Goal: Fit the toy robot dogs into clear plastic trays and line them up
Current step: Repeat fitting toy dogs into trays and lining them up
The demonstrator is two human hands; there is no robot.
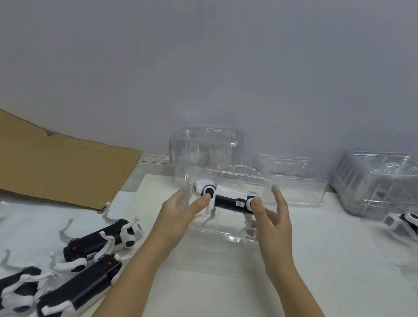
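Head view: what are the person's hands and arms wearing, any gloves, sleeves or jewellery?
The left hand and right hand are bare: no gloves, rings or tape. The left forearm and right forearm are bare too, with no sleeve, watch or wristband in view.

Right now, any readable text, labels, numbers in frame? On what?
None readable.
On the toy dog in the clear tray, a small white sticker on its black flank: print too blurred to read.
No lettering visible on the cardboard sheet, loose dogs or empty trays.
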